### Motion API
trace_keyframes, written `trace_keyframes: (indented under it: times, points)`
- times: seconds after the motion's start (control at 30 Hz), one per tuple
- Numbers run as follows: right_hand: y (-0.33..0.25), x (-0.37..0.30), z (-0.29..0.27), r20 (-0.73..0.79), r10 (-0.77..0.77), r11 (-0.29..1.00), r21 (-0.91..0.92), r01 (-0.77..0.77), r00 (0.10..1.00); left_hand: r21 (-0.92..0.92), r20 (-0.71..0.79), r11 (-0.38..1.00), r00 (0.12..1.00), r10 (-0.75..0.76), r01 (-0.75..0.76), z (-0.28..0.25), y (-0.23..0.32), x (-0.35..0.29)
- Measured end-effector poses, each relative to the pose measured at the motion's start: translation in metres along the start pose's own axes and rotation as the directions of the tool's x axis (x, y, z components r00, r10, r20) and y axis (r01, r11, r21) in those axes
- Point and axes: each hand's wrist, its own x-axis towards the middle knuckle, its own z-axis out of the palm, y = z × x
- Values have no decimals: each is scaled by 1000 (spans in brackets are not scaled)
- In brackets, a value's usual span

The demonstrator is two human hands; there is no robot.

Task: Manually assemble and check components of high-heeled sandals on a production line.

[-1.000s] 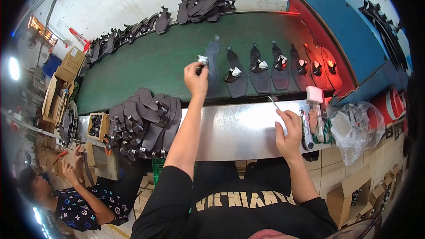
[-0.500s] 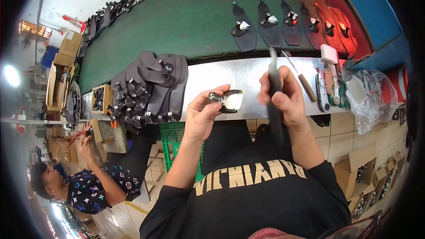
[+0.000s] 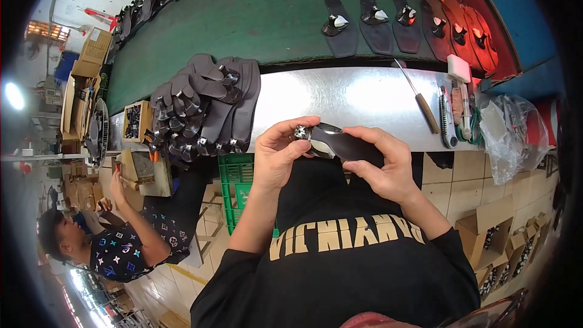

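Thumb and fingers of my left hand [image 3: 278, 153] pinch a glossy black shoe heel [image 3: 302, 133] by its narrow end; a pale patch shows on its wider side. My right hand [image 3: 388, 165] grips a dark shoe sole [image 3: 355, 147] between thumb and fingers. One end of the sole lies against the wide end of the heel, in front of my body. Whether the two are joined cannot be seen. To the left on the metal bench is a heap of dark soles with shiny heels [image 3: 203, 106].
Soles with heel pieces [image 3: 375, 27] lie along the green conveyor belt [image 3: 273, 30], some under red light. On the metal bench [image 3: 303, 94] are an awl [image 3: 425, 109], a cutter knife [image 3: 447, 118] and a plastic bag [image 3: 513, 133]. A co-worker [image 3: 133, 237] sits at left.
My right hand has turned the sole from upright to lying sideways and brought it left against the heel. My left hand keeps its hold, with the heel turned.
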Motion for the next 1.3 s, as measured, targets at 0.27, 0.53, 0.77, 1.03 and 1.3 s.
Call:
trace_keyframes:
  times: [0.27, 0.53, 0.77, 1.03, 1.3]
  points:
    - [7, -1, 1, 18, 17, 1000, 25, -17, 1000, -6, 3, 1000, 1000, -2, 2, 4, 0, 1]
    - [7, 0, 1, 18, 7, 999, 35, -7, 1000, -9, -8, 1000, 1000, -27, 27, 5, -1, 1]
    - [6, -2, 0, 43, 43, 998, 42, -45, 998, 40, -3, 998, 999, -39, 39, 4, 1, -1]
    - [1, 2, -5, 100, -76, 987, -137, 89, 992, 172, 65, 982, 995, 73, -83, 11, 0, -3]
    - [-6, 4, -11, 204, -71, 931, -337, 139, 976, 374, 156, 915, 983, 101, -153, -4, -5, -6]
